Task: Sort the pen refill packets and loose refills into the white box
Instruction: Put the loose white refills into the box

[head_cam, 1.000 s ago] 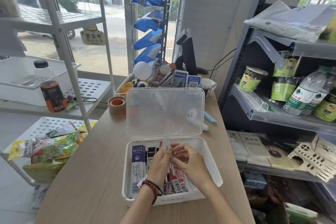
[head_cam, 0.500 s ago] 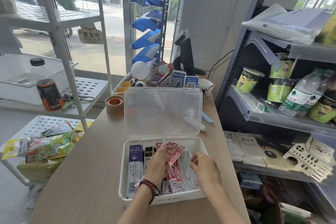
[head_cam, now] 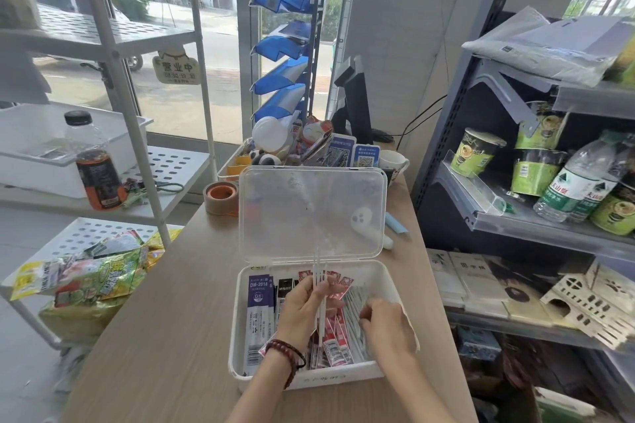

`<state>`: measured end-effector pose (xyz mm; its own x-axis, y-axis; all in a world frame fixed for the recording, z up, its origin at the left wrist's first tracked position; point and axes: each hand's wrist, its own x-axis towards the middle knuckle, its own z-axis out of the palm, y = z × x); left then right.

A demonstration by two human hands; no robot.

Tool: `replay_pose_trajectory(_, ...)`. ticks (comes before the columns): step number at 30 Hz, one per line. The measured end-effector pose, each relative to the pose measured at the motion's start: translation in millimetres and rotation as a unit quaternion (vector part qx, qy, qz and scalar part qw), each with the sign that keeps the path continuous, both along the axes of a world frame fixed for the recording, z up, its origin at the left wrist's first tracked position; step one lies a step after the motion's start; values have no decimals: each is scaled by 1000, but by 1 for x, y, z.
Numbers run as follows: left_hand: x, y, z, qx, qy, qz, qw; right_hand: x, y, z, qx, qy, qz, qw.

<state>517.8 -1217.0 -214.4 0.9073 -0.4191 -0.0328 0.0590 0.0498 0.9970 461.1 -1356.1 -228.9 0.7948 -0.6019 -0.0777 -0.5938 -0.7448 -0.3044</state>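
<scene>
The white box (head_cam: 237, 323) lies on the wooden counter with its clear lid (head_cam: 311, 213) standing open at the back. Inside it, a purple-and-white refill packet (head_cam: 258, 312) lies at the left and red refill packets (head_cam: 335, 347) lie in the middle. Clear loose refills (head_cam: 354, 306) lie at the right. My left hand (head_cam: 304, 307) is over the box's middle and holds a few thin clear refills (head_cam: 319, 271) upright, together with red packets. My right hand (head_cam: 386, 323) reaches into the box's right side, its fingers curled down among the loose refills; what they hold is hidden.
Behind the lid are a roll of tape (head_cam: 221, 196), a tray of desk clutter (head_cam: 292, 148), a mug (head_cam: 393, 161) and a monitor (head_cam: 354, 103). A white rack with snack bags (head_cam: 92, 278) stands at the left. Grey shelves with cup noodles (head_cam: 476, 151) and water bottles stand at the right.
My two hands were together over the box a second ago. My right hand has since moved down and right into the loose refills, while my left keeps the upright refills.
</scene>
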Motion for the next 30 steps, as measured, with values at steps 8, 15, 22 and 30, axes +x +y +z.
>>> replay_pose_trajectory(8, -3, 1, 2, 18, -27, 7, 999, 1, 1, -5, 12, -8, -41, 999)
replay_pose_trajectory(15, 2, 1, -4, 42, -35, 15, 998, -7, 7, 18, 197, -205, 50, 957)
replay_pose_trajectory(22, 3, 1, -1, 18, -1, 12, 1000, -18, 21, 43, 397, -193, 125, 889)
replay_pose_trajectory(30, 0, 1, 2, 38, -4, -10, 999, -18, 18, 42, 353, -192, 115, 909)
